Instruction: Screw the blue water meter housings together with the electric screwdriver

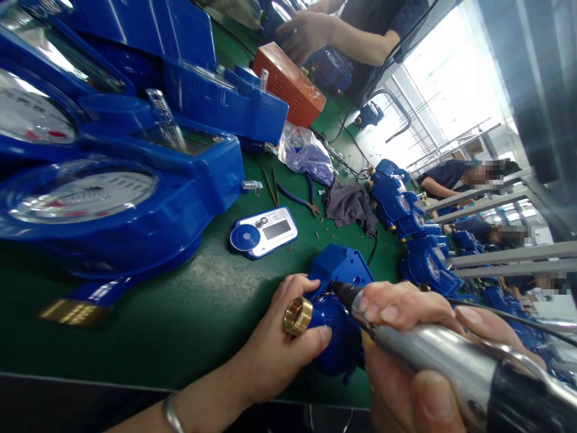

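A blue water meter [336,337] with a threaded brass pipe end [297,316] lies near the front edge of the green bench. My left hand [288,343] is wrapped round it, thumb and fingers on either side of the brass end. My right hand [415,337] grips a silver electric screwdriver [433,349]. The black tip of the tool meets the meter where its round body joins the blue box-shaped housing [338,264]. What lies right under the tip is hidden. Several small brass screws [317,235] are scattered just beyond the meter.
Large blue water meters [198,222] crowd the left side. Beyond my hands are a white-and-blue handheld device [265,233], pliers [297,199], tweezers [271,186], a grey cloth [349,205], a plastic bag [306,153] and an orange box [289,84]. A co-worker's hand [306,36] is at the far side.
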A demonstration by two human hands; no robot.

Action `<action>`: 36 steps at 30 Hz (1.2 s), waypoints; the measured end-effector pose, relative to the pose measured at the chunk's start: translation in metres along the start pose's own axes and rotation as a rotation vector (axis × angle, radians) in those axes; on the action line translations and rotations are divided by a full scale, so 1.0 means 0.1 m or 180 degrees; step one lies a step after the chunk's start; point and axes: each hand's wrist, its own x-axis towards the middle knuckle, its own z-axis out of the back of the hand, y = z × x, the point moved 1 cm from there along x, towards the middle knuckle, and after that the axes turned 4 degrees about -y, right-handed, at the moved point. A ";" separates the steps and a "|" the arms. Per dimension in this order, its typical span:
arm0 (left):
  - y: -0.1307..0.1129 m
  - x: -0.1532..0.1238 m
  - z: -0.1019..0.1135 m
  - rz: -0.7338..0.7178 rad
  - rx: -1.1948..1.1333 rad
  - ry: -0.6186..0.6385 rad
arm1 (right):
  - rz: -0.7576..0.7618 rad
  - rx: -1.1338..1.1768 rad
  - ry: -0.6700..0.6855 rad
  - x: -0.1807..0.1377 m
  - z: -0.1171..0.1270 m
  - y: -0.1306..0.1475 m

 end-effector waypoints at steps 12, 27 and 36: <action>-0.03 -0.01 0.00 0.0106 0.0003 -0.0037 | -0.0050 -0.0347 0.0045 0.00 -0.04 0.02; -0.10 -0.02 0.00 0.0204 -0.0009 0.0043 | -0.0018 0.0018 -0.0131 -0.06 0.09 -0.03; -0.03 0.00 0.00 0.0134 -0.0030 -0.0026 | 0.0003 -0.0163 -0.0026 -0.01 0.00 -0.03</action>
